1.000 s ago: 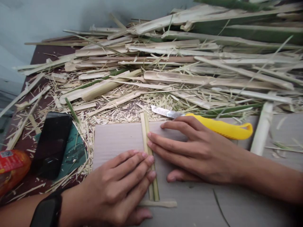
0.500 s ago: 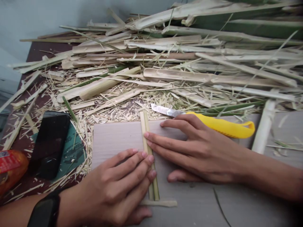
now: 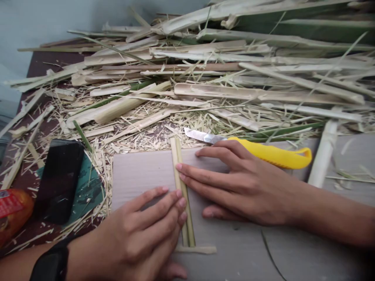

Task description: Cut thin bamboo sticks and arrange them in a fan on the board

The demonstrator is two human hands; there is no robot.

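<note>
Two thin bamboo strips (image 3: pixel 187 214) lie side by side, running away from me on a grey board (image 3: pixel 140 168). My left hand (image 3: pixel 143 230) rests beside them, its fingertips touching the left strip and its fingers stretched out. From the other side my right hand (image 3: pixel 234 183) lies with fingers spread, two fingertips touching the strips higher up. Across their near ends lies a short bamboo piece (image 3: pixel 199 249), partly hidden by my left hand. Just beyond my right hand is a yellow utility knife (image 3: pixel 272 154) with its blade out, lying flat and not held.
A heap of split bamboo (image 3: pixel 211 91) and shavings covers the back of the table. On the left are a black phone (image 3: pixel 60 179) on a green sheet (image 3: pixel 88 187) and a red-orange packet (image 3: pixel 14 212). A pale bamboo piece (image 3: pixel 324 152) lies across the board at right.
The whole view has shifted slightly. My left fingers have slid a little, with their tips drawn closer together along the strips. My right hand stays on the strips; the knife has not moved.
</note>
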